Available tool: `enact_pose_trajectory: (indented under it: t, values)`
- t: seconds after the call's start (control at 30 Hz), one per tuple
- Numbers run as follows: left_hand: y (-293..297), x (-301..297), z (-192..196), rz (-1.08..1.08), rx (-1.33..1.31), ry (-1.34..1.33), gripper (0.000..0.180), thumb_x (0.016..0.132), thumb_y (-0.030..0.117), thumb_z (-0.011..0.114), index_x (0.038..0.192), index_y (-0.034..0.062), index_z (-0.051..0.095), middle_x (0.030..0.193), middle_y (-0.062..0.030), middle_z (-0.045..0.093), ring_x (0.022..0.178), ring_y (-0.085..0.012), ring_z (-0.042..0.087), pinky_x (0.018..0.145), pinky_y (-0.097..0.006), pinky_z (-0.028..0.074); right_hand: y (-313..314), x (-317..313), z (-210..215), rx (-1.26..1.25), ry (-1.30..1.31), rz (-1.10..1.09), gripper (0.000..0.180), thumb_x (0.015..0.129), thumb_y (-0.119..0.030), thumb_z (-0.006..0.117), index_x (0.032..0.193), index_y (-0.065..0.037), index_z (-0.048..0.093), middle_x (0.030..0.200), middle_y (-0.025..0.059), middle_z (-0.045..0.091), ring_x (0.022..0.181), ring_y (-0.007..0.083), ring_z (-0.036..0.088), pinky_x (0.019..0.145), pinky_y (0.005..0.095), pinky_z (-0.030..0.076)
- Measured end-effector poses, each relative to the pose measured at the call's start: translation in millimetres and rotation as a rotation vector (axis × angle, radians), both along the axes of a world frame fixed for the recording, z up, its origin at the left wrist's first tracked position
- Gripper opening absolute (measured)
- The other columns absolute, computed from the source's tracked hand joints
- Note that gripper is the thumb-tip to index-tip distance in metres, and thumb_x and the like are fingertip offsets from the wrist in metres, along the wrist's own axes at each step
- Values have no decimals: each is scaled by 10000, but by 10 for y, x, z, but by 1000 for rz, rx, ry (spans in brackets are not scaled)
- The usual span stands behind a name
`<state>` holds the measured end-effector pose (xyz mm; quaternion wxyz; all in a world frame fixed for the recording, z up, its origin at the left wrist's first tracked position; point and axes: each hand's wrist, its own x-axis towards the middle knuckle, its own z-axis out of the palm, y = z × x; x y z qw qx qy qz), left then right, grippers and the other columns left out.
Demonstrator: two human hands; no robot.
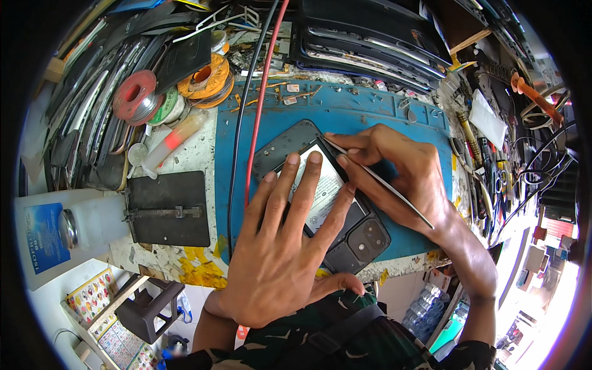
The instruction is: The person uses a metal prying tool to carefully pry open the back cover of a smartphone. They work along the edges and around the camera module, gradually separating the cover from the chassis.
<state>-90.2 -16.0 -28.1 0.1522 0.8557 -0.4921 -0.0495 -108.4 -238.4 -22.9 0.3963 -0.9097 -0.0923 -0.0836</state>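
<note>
An opened phone point(285, 148) lies tilted on the blue work mat, its inside up, with a white-labelled battery point(325, 192) exposed and a camera block point(362, 243) at the near end. My left hand point(275, 246) rests on it with fingers spread, the fingertips on the battery and the phone's left side. In a pen-like pinch, my right hand point(401, 166) is closed around a slim silver metal tool point(394, 192). The tool's pointed tip is at the phone's far right corner; whether it is tweezers or a pry tool cannot be told.
A black and a red cable point(259, 105) cross the blue mat point(407, 132) left of the phone. Solder spools point(134, 97), a clear bottle point(105, 217) and a black clamp plate point(166, 225) stand left. Stacked device panels point(370, 37) lie behind; hand tools point(478, 179) crowd the right.
</note>
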Motion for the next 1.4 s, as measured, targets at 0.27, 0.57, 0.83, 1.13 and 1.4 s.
enact_pose_trajectory:
  t: [0.27,0.57,0.83,1.13,1.4]
  values:
    - [-1,-3,10,-8,24,29,1106,765,954,412,1588,216,448,1635,-266,310,1468,-500,339,1171,-648,308,-2,54,-19,-19,-84,28,183,920,3,758,872,35,584,1037,213,763,1048,285,765,795,344,618]
    - [-7,-3,33,-9,38,20,1110,757,952,425,1586,216,453,1631,-273,313,1459,-505,348,1170,-645,302,-8,104,7,-37,-43,27,157,909,10,762,877,39,611,1010,194,760,1067,326,758,768,354,611]
    - [-2,-5,27,-11,28,11,1110,756,952,427,1583,213,459,1623,-272,324,1460,-505,346,1174,-640,304,-39,151,14,5,-63,63,153,912,5,760,885,47,616,973,174,757,1107,323,745,791,344,600]
    - [-9,-3,21,-16,30,16,1113,756,952,420,1589,214,447,1629,-270,312,1463,-502,340,1175,-645,306,-56,199,51,36,-3,67,146,930,14,743,878,37,608,926,158,743,1170,312,716,872,356,610]
    - [-11,-4,21,-18,28,-1,1114,760,952,418,1593,212,435,1632,-273,299,1471,-503,326,1170,-652,309,-79,199,48,55,72,31,151,939,33,722,857,44,596,923,169,735,1181,316,711,886,362,606]
